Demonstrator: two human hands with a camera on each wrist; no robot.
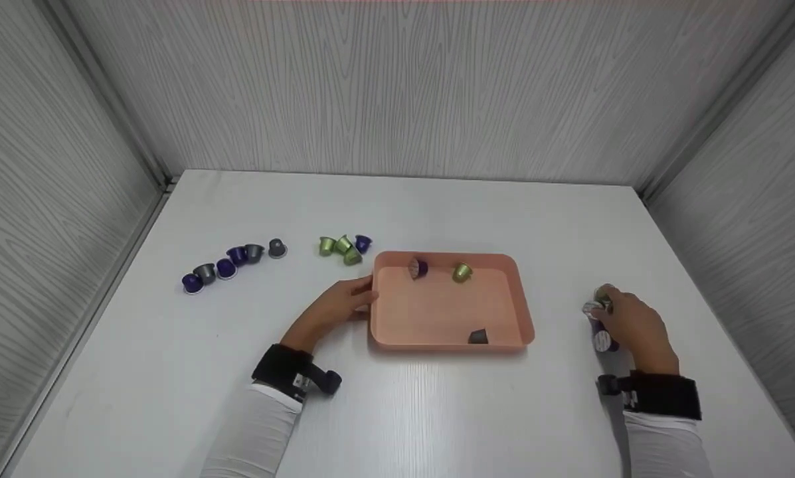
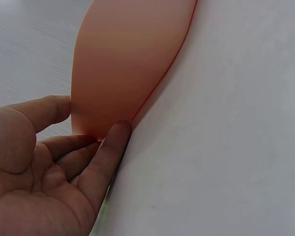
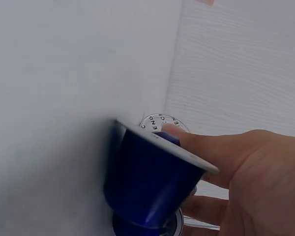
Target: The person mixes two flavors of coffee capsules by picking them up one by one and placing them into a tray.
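Note:
My left hand (image 1: 339,302) grips the left edge of a shallow salmon-pink tray (image 1: 430,309). In the left wrist view the thumb lies on one side of the tray's wall (image 2: 123,59) and the fingers on the other. Inside the tray lie a purple coffee capsule (image 1: 422,267), a green capsule (image 1: 462,272) and a grey capsule (image 1: 478,336). To the right, my right hand (image 1: 633,325) pinches a coffee capsule (image 3: 155,122) with a printed lid, partly hidden by the thumb. A dark blue capsule (image 3: 147,177) stands tilted in front of it, close to the fingers.
At the left, a line of purple and grey capsules (image 1: 226,268) runs slantwise across the white table (image 1: 138,372). Behind the tray's left corner sit several green capsules (image 1: 343,244) and a purple one (image 1: 362,243). Wood-grain panels (image 1: 397,86) enclose the back and sides.

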